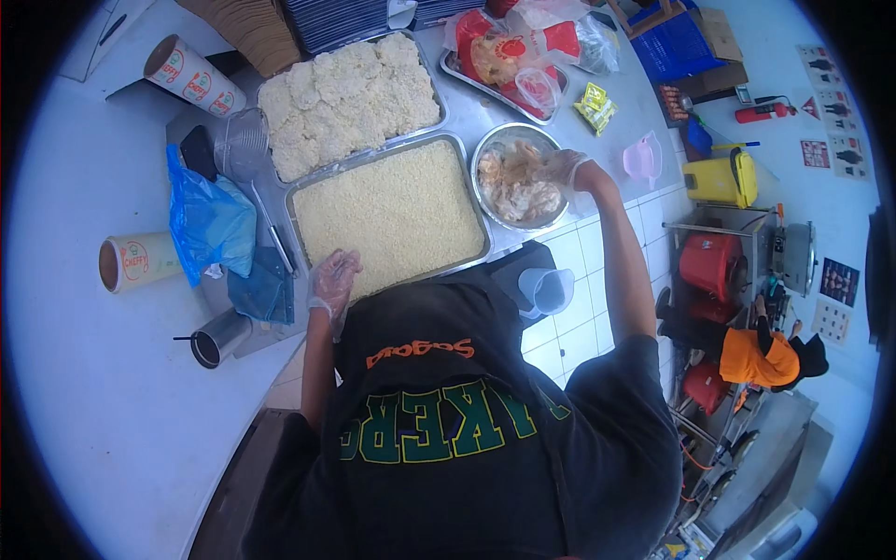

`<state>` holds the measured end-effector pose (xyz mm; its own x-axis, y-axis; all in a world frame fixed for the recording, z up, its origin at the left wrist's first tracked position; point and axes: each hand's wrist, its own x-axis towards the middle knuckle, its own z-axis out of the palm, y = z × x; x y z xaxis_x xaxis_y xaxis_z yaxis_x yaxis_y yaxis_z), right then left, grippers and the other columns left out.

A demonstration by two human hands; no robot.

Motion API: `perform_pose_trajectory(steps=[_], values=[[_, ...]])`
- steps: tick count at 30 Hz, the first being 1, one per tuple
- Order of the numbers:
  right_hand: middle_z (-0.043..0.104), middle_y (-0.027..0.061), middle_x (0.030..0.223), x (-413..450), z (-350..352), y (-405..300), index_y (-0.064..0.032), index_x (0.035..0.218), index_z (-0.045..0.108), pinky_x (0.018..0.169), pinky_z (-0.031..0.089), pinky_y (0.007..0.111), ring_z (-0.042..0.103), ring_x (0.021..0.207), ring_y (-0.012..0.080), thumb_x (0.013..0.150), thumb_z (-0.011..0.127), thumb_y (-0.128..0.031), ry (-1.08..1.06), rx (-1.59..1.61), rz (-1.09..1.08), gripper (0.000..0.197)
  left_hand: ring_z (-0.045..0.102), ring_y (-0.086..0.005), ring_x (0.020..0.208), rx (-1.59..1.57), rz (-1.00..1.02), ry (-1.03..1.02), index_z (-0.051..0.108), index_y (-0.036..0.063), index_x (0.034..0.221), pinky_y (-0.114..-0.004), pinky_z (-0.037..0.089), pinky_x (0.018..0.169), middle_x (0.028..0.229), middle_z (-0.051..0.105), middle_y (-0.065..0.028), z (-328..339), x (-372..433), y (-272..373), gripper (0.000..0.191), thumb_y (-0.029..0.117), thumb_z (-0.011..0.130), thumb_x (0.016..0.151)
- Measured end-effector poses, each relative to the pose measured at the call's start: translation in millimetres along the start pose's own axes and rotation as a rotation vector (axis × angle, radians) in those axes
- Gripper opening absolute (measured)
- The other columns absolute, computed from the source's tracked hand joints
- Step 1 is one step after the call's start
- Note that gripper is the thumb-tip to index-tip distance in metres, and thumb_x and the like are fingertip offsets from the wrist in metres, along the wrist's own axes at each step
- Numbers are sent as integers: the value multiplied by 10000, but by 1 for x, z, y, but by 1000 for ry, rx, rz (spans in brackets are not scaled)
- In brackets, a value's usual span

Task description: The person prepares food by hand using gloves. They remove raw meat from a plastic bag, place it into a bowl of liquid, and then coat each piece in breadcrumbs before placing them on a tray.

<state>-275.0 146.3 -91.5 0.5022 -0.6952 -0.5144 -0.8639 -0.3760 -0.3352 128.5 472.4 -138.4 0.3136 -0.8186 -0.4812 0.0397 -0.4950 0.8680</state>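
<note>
My right hand (562, 170), in a clear plastic glove, reaches into a round steel bowl (483, 203) from its right side. Wet, battered pieces of what looks like raw chicken (528, 199) fill the bowl, and my fingertips are blurred against them. Whether they grip a piece is unclear. My left hand (336, 280), gloved too, is at the near left corner of a metal tray (381, 280) of pale breadcrumbs (392, 206). Its fingers are curled together with nothing visible in them. Behind, a second metal tray (442, 112) is heaped with crumb-coated pieces (350, 98).
At left are a blue plastic bag (210, 217), printed paper tubs (196, 77) and a steel cylinder (220, 339). A tray of plastic packaging (507, 63), yellow sachets (595, 108) and a pink jug (642, 159) lie right. A clear jug (546, 290) stands below; a co-worker (759, 357) stands far right.
</note>
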Motion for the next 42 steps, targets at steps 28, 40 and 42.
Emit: perform_pose_trajectory(steps=[28, 40, 42], values=[[631, 157, 1105, -19, 80, -60, -36, 1204, 547, 878, 499, 403, 631, 963, 296, 906, 503, -479, 610, 2177, 30, 535, 622, -312, 884, 1184, 1072, -352, 673, 60, 872, -441, 485, 725, 922, 653, -138, 233, -4, 180, 164, 159, 575, 786], [666, 140, 999, -17, 80, -65, -30, 1129, 597, 810, 511, 375, 651, 904, 265, 875, 540, -422, 601, 457, 113, 471, 610, -347, 821, 845, 1102, -527, 631, 15, 861, -442, 485, 715, 858, 619, -171, 214, -18, 146, 163, 152, 557, 812], [681, 155, 941, 6, 87, -59, -19, 1052, 634, 775, 504, 381, 655, 904, 264, 834, 553, -335, 531, 209, 85, 392, 606, -384, 729, 322, 1096, -429, 610, 20, 797, -474, 475, 680, 749, 613, -198, 205, -17, 125, 245, 244, 531, 858]])
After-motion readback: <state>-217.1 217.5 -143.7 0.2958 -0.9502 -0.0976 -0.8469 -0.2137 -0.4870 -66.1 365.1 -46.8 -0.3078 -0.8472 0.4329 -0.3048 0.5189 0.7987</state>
